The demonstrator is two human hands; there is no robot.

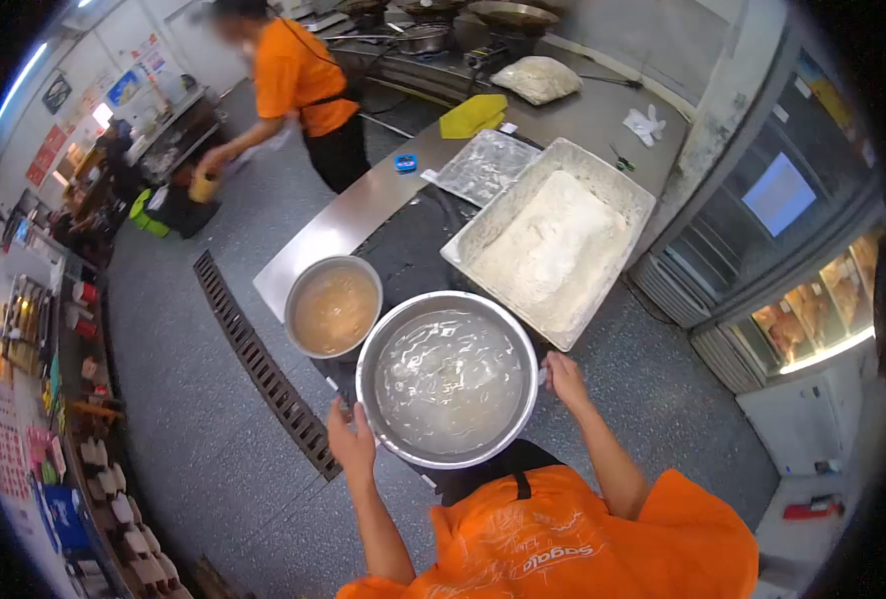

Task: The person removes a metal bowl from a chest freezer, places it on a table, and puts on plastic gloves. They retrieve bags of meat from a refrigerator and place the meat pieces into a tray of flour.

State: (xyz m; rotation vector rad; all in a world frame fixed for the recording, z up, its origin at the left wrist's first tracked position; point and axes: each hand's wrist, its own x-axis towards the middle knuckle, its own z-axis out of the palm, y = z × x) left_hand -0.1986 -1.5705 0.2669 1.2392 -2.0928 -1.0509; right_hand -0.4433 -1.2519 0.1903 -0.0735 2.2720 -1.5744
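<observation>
A large round metal pot (364, 384), full of clear rippling water, is right in front of my body at the counter's near end. My right hand (568, 382) is closed at the pot's right side, by its handle. On the other side, my left hand (351, 439) is raised against the pot's lower left wall, its thumb and fingers apart. A smaller metal pot (293, 324) of cloudy tan liquid stands just beyond on the left. To the right lies a rectangular white tub (483, 262) heaped with pale flour (563, 235).
A flour-dusted tray (485, 167), a yellow cloth (473, 116), a small blue object (405, 163) and a filled plastic bag (536, 79) are on the counter. A co-worker in an orange shirt (293, 70) stands beyond it. A floor drain (263, 364) runs left; a glass-door fridge (753, 220) stands right.
</observation>
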